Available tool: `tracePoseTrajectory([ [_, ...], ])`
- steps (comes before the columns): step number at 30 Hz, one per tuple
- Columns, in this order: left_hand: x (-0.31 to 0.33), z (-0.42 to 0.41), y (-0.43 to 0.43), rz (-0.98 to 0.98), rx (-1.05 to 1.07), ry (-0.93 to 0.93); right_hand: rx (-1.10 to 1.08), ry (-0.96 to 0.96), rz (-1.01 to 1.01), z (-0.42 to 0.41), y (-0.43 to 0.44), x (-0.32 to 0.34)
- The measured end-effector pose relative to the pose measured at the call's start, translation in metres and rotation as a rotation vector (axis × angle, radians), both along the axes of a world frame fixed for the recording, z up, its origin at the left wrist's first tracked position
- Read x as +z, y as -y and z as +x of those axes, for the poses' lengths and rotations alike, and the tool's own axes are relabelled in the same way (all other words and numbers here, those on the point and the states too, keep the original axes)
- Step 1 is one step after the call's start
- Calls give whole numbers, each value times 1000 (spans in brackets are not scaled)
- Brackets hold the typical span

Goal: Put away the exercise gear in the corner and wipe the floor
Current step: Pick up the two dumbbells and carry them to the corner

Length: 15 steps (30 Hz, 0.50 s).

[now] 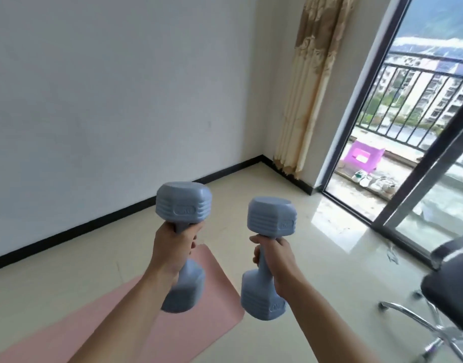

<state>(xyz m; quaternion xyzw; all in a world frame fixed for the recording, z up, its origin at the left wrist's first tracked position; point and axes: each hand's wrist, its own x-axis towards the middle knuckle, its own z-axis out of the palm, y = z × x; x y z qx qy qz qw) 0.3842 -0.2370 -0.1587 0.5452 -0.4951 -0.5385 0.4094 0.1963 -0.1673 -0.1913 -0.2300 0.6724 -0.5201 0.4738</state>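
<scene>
Firmly curled, the left hand (172, 247) wraps its fingers and thumb round the handle of a blue-grey plastic dumbbell (184, 203) with faceted heads. It holds the weight nearly upright in the air, one head above the fist and the other below the wrist. The right hand (274, 255) grips the handle of a matching second dumbbell (272, 218) the same way, thumb closed over the bar and the weight also on end. The two weights are side by side, near each other but apart, both clear of the glossy cream tile floor (316, 258).

Beneath the forearms a pale pink rectangular exercise mat (219, 305) lies flat on the tiles. Beyond the hands, white walls with black skirting meet at the room's corner (261, 157), beside a hanging beige patterned curtain (306, 87). A black swivel chair with chrome legs (450, 284) stands at the right, near the glass balcony door (434, 205).
</scene>
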Motion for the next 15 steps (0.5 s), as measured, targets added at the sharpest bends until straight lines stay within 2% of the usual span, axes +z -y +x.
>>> tracePoseTrajectory([
  [6,26,-172,62,-51,-50,-59,-10,-87,-76,-162,56,34],
  [15,64,-332,220,-186,-24,-118,-1,-198,-242,-325,223,66],
])
